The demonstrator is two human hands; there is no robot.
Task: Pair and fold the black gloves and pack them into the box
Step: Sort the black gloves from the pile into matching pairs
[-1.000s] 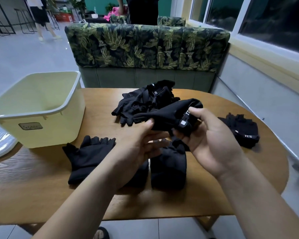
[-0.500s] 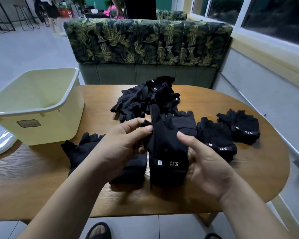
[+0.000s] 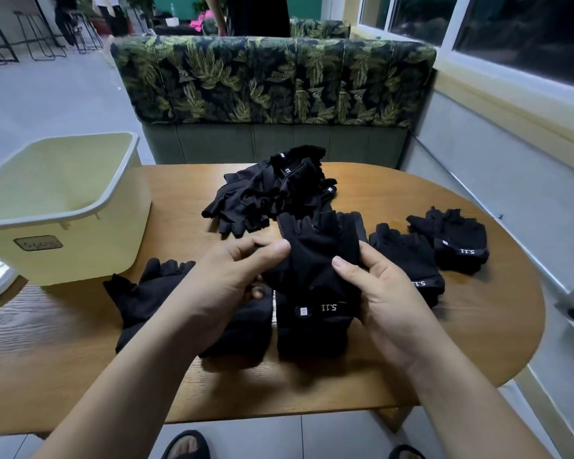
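Pale yellow box sat at the table's left edge, open top, nothing visible inside. Just right of it, a flat glove lay on the wood, fingers pointing away, partly under the left forearm. Left hand pinched the left edge of the held glove between thumb and fingers. That glove was raised slightly over two flat gloves at centre, cuff logo facing the camera. Right hand clamped its right edge, thumb on top. Loose glove pile behind, mid-table. Two more gloves further right: one just beside the right hand, another near the table's right rim.
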